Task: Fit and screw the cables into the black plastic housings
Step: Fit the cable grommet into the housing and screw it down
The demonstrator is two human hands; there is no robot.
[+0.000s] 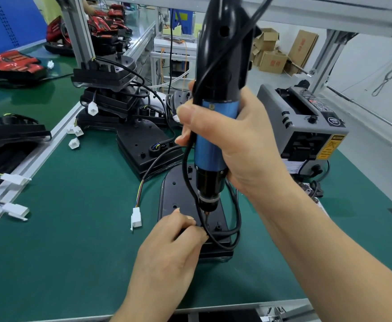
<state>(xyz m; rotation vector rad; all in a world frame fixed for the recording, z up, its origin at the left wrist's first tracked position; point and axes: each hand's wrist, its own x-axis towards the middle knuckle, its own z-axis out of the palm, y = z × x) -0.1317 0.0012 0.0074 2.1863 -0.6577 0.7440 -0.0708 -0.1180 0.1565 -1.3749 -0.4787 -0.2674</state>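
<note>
The right hand (pixel 239 147), at the centre of the view, wraps all its fingers round the blue barrel of the screwdriver (pixel 213 145) and holds it upright. The bit (pixel 206 216) points down onto the near end of the housing (pixel 174 196), which lies flat on the green mat (pixel 74 240) at about 6 o'clock from the driver's barrel.

The left hand (pixel 174 242) comes in from 7 o'clock and rests on the housing's near end. Its fingers (pixel 190 223) are curled, with their tips just beside the bit. They seem to pinch the black cable (pixel 238 219) there, though the knuckles hide the contact itself. The cable loops round the housing's 3 o'clock side and runs up under the right hand.

A white connector (pixel 136 220) on coloured wires lies on the mat at 9 o'clock from the housing, near it but apart. A second housing (pixel 143 140) with its own cable lies at 11 o'clock, and behind that stands a stack (pixel 107 89) of more. A grey tape dispenser (pixel 306 129) sits at 2 o'clock. Red parts (pixel 13 62) lie on the far bench at 10 o'clock, and cardboard boxes (pixel 274 59) stand at 1 o'clock.
</note>
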